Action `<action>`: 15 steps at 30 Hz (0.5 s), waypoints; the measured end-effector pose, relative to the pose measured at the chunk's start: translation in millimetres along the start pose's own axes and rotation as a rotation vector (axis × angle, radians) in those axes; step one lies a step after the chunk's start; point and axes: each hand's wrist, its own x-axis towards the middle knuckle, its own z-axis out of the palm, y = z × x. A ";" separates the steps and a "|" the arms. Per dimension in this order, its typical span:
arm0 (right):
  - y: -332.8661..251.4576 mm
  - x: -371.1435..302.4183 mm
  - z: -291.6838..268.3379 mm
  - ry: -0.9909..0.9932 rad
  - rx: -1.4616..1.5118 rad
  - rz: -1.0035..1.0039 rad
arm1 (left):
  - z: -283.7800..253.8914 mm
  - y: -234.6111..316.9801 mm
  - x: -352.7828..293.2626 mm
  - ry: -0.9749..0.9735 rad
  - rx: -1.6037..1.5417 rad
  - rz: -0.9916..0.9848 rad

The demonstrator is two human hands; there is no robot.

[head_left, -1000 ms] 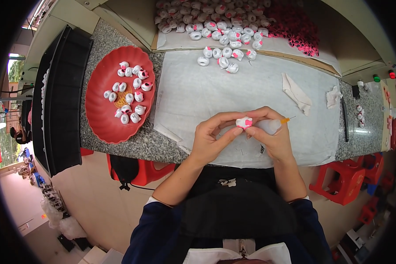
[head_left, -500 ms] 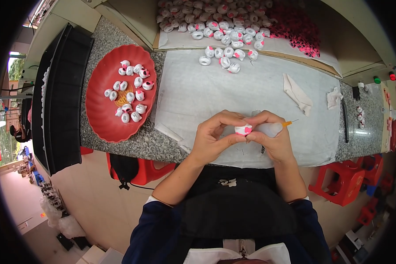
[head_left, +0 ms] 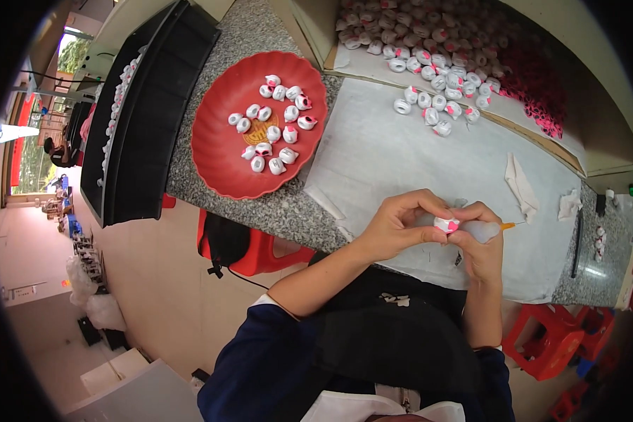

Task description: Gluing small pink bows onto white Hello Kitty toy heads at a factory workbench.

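Observation:
My left hand (head_left: 395, 226) pinches a small white figure head (head_left: 443, 224) with a pink patch between thumb and fingers. Touching the same piece from the other side are the fingertips of my right hand (head_left: 487, 259). Tucked in that right hand is a translucent squeeze bottle (head_left: 482, 231) with an orange needle tip pointing right. Both hands are above the white paper sheet (head_left: 373, 151), near the table's front edge. My fingers hide part of the figure head and the bottle.
Left of the paper, a red scalloped plate (head_left: 211, 151) bears several white and pink heads. A heap of similar heads (head_left: 439, 60) and pink pieces (head_left: 541, 105) fills the shelf behind. A black tray (head_left: 144, 133), crumpled tissue (head_left: 520, 186) and red stools (head_left: 545, 341) surround the workplace.
The view has swung left, so the plate, paper and hands appear farther right. Both hands keep nearly the same grip on the figure head and bottle.

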 end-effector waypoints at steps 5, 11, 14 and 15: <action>4.9 2.2 0.0 0.003 0.035 -0.020 | -0.3 2.8 -1.6 0.030 0.068 0.017; 4.6 2.8 2.6 0.020 0.064 0.033 | -1.3 3.3 -2.1 -0.001 0.069 0.000; 1.7 7.5 3.2 0.001 0.034 0.043 | 1.1 13.3 -0.7 0.138 0.224 0.002; -3.2 7.9 4.6 -0.025 -0.006 0.072 | -2.7 24.3 -3.6 0.152 0.419 0.112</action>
